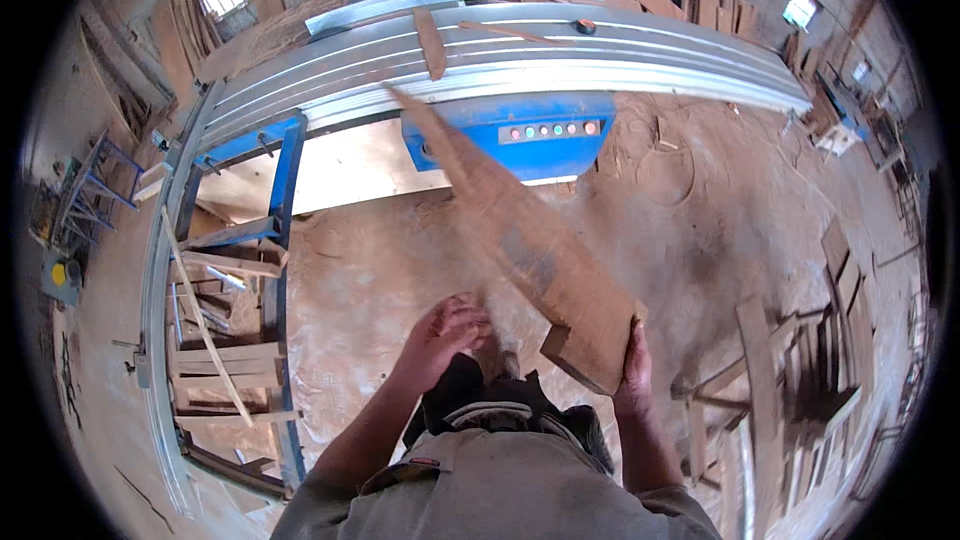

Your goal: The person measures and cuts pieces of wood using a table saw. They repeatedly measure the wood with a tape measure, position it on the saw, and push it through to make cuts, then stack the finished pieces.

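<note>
A long brown wooden board (pixel 540 260) with a notched wide near end slants up and left, narrowing toward a blue machine. My right hand (pixel 636 365) grips its wide end along the right edge. The board's far tip (pixel 395 95) overlaps the machine's metal table in the picture; whether it touches cannot be made out. My left hand (pixel 452 333) is off the board, in front of my body, with loosely bent fingers and nothing visible in them.
Ahead stands a sliding table saw (pixel 560 130) with coloured buttons and a long metal table (pixel 700 50) bearing wood pieces. A blue side frame (pixel 290 170) with wood strips stands left. Stacked offcuts (pixel 800 380) lie right. Sawdust covers the floor (pixel 350 300).
</note>
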Demonstrator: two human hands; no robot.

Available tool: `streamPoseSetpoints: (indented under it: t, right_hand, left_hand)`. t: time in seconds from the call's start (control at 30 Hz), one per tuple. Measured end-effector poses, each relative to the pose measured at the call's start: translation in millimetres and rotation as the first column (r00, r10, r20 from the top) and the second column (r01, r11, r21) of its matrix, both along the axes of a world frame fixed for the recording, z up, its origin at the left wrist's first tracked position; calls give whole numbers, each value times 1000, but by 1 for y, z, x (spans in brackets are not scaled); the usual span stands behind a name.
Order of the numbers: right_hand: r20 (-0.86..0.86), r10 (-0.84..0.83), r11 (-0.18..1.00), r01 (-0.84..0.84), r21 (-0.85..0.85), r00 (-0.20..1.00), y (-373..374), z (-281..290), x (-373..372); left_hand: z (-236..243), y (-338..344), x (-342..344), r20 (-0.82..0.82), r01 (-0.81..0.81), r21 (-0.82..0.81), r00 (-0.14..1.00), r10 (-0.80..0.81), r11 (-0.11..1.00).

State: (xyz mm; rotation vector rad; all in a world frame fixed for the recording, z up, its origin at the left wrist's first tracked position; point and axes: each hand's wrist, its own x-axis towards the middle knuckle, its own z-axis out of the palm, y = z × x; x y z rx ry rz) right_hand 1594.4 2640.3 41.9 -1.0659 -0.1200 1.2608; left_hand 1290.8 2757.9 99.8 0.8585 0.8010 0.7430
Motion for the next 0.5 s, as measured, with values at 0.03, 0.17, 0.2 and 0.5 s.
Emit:
streamPoseSetpoints:
  t: [0.03, 0.17, 0.2, 0.5]
  right_hand:
    - [11, -19, 1000, 19, 9, 1000, 26, 3, 15]
    - [-34, -63, 987, 67, 144, 997, 124, -7, 88]
    - [-32, -79, 988, 83, 128, 996, 146, -8, 107]
    - [203, -267, 964, 257, 73, 942, 299, -36, 245]
  left_hand:
    - [-1, 26, 3, -45, -41, 1, 998, 41, 999]
    - [-32, 154, 16, -300, -147, 38, 942, 152, 988]
    - [-41, 191, 20, -300, -171, 101, 934, 194, 980]
    - [-102, 533, 78, -581, -19, 698, 569, 582, 716]
